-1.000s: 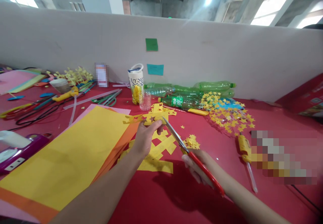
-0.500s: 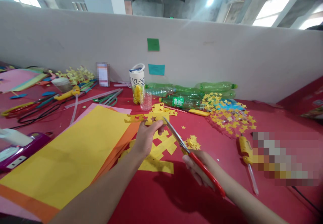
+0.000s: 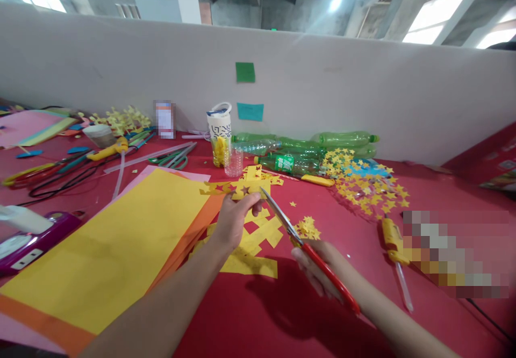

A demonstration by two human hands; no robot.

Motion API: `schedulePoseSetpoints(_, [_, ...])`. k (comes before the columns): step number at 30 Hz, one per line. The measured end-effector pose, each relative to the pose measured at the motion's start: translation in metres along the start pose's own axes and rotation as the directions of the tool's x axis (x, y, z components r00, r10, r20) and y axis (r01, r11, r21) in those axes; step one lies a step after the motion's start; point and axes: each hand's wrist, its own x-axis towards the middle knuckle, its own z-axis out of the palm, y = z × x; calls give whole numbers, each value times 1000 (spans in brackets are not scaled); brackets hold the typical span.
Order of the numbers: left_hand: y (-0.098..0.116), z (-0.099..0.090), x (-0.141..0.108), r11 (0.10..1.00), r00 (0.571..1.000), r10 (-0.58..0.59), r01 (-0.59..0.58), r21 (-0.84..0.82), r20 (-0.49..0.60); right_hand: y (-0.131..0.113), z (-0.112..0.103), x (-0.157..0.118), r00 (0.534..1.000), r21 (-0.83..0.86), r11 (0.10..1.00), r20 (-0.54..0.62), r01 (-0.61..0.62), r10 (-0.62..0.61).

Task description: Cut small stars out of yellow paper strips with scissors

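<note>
I had the left hand (image 3: 234,219) pinching a thin yellow paper strip with star-shaped holes (image 3: 252,185) between thumb and fingers, holding it up over the red table (image 3: 298,320). My right hand (image 3: 318,264) was closed around the handles of the red-handled metal scissors (image 3: 281,215), which slanted up to the left so that their tips met the strip near the left thumb (whether the blades had bitten into the paper, I could not tell).

Below and between my hands lay a loose heap of yellow paper scraps (image 3: 260,240). A small pile of yellow paper stars (image 3: 308,228) sat just beyond the right hand, with a single yellow star (image 3: 293,204) near it. To the left, a large yellow paper sheet (image 3: 121,240) rested over orange paper (image 3: 209,213), with pink paper showing at the edges.

Farther back stood a white tumbler with dark markings (image 3: 217,124) and, just beside it, a clear textured plastic cup (image 3: 233,163). Green plastic bottles (image 3: 346,138) lay along the foot of the pale partition (image 3: 161,57). On the right I saw a spread-out cluster of yellow stars (image 3: 365,183), and nearer me a yellow glue gun (image 3: 391,237) with a clear stick. A pair of green-handled scissors (image 3: 175,159) lay behind the sheets, and a purple power strip (image 3: 38,245) sat at the far left.
</note>
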Motion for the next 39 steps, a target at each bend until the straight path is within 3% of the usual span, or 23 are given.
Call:
schedulePoseSetpoints(7, [3,-1,0,997,1000,-1,3,81,-17,0,3,0,999,-52,998,-34,39,-40])
schedulePoseSetpoints(19, [3,-2,1,997,1000,-5,5,80,1,3,3,2,999,-40,999,-37,1,-2])
schedulePoseSetpoints(25, [2,-5,5,995,993,30,-19,95,-115,4,2,3,1000,-4,1000,-27,12,-12])
schedulePoseSetpoints(31, [6,0,-2,970,997,68,-62,233,-20,8,8,1,993,0,999,-116,34,-34])
schedulePoseSetpoints(35, [9,1,-5,952,997,74,-68,299,-8,10,10,1,996,-9,1000,-90,23,-24])
schedulePoseSetpoints(39, [6,2,-6,962,997,74,-65,265,-25,12,11,-2,996,7,998,-63,57,-56])
